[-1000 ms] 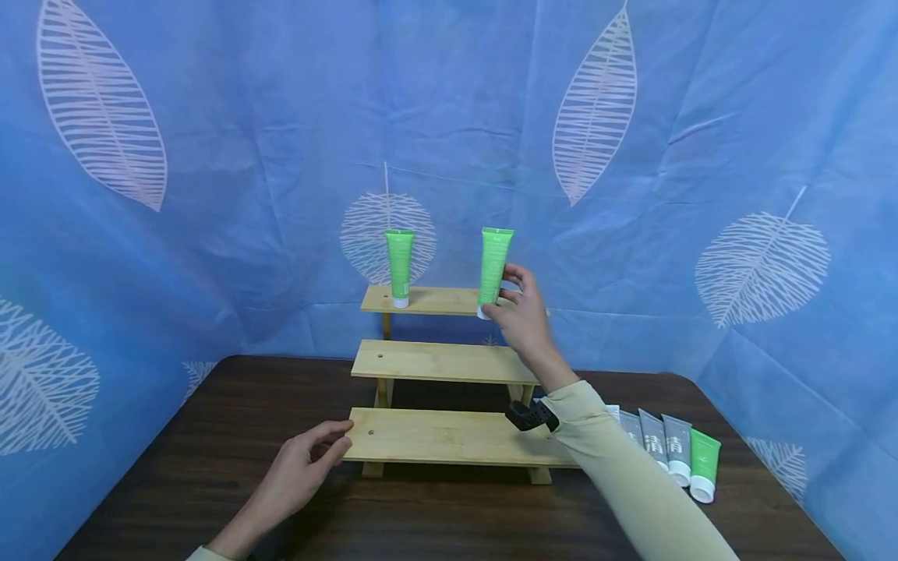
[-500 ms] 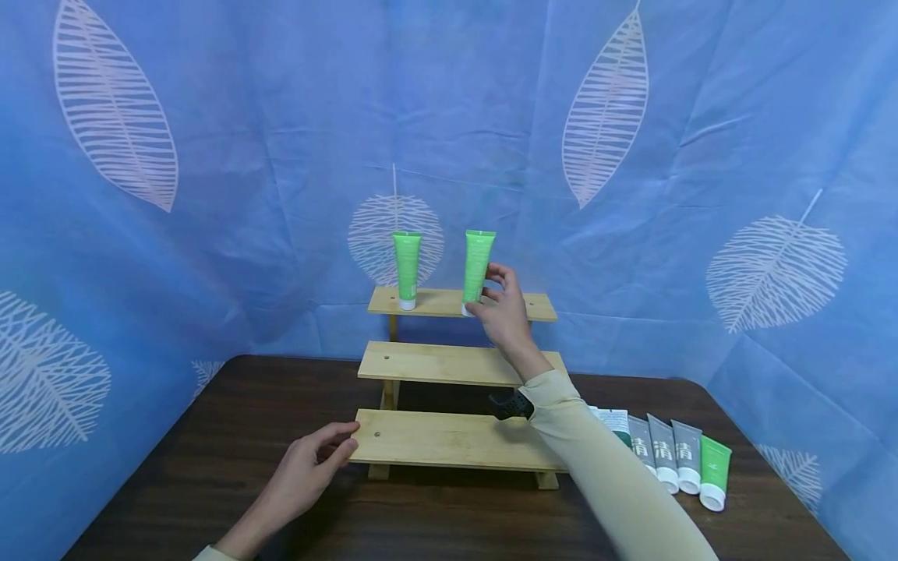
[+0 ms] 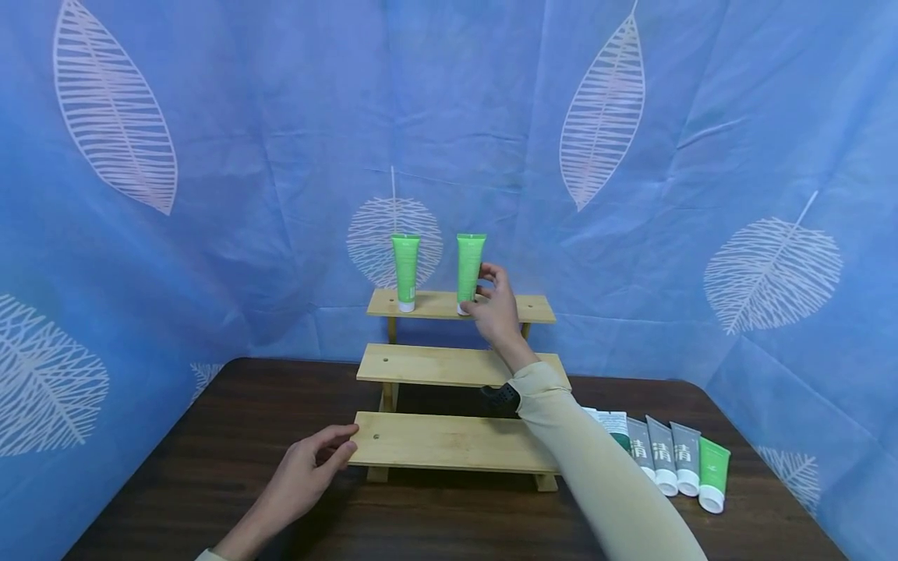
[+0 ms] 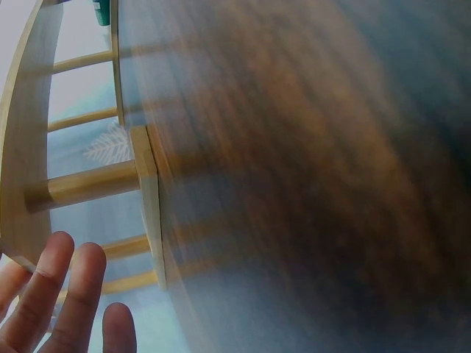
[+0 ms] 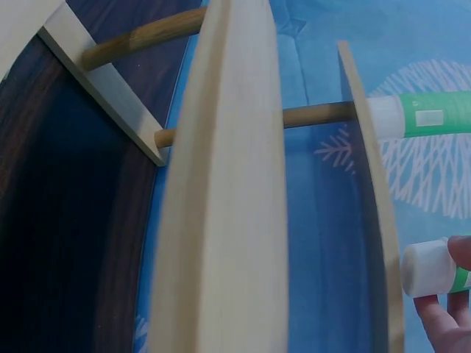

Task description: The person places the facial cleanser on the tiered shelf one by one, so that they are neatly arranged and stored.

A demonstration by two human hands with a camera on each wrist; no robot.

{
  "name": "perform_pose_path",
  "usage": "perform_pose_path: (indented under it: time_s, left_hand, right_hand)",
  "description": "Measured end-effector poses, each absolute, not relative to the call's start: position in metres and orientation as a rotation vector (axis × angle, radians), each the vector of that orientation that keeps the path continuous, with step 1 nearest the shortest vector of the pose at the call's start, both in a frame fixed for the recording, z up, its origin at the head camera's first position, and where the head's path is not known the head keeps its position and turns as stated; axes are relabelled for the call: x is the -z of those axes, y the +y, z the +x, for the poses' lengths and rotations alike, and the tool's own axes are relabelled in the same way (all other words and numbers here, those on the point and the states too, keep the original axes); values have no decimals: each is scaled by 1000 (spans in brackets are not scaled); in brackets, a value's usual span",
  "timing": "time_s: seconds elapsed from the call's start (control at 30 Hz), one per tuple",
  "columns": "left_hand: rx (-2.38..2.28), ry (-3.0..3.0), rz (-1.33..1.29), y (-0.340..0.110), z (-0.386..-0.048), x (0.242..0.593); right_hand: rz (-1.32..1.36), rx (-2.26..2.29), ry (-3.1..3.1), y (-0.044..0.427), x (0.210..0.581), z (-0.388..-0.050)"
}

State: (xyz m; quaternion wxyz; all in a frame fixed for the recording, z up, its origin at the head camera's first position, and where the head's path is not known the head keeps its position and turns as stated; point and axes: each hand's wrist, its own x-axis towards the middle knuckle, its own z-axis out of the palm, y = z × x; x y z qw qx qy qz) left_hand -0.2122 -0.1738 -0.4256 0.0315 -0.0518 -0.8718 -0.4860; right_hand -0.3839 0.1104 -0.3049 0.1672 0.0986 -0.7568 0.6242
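Note:
My right hand (image 3: 496, 313) pinches a green tube (image 3: 470, 269) low down, cap below, over the top shelf (image 3: 519, 307) of a wooden three-tier rack. In the right wrist view its white cap (image 5: 428, 269) is right against the shelf board (image 5: 375, 191); whether it bears on it I cannot tell. Another green tube (image 3: 406, 269) stands upright on its cap to the left. At the bottom shelf's (image 3: 449, 442) left end, thumb and index finger of my left hand (image 3: 298, 477) touch the edge. The left wrist view shows the other fingers (image 4: 82, 294) extended and loose.
Right of the rack on the dark table (image 3: 295, 538) lie grey tubes (image 3: 662, 456), a green tube (image 3: 714, 474) and a white-and-green one (image 3: 614, 427), partly behind my right sleeve (image 3: 596, 460). The middle shelf (image 3: 449, 364) carries nothing. A blue cloth (image 3: 477, 93) hangs behind.
My right hand has carried the tube leftward, toward the standing one, and the tube is now more upright. The left hand has stayed at the bottom shelf's end.

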Motion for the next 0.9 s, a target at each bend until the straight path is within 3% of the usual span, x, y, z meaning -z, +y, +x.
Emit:
perform_pose_path:
  time_s: [0.9]
  left_hand:
    - [1474,-2685,-153,-173,-210,423]
  right_hand:
    - [247,-1774,-2215,103,311,-387]
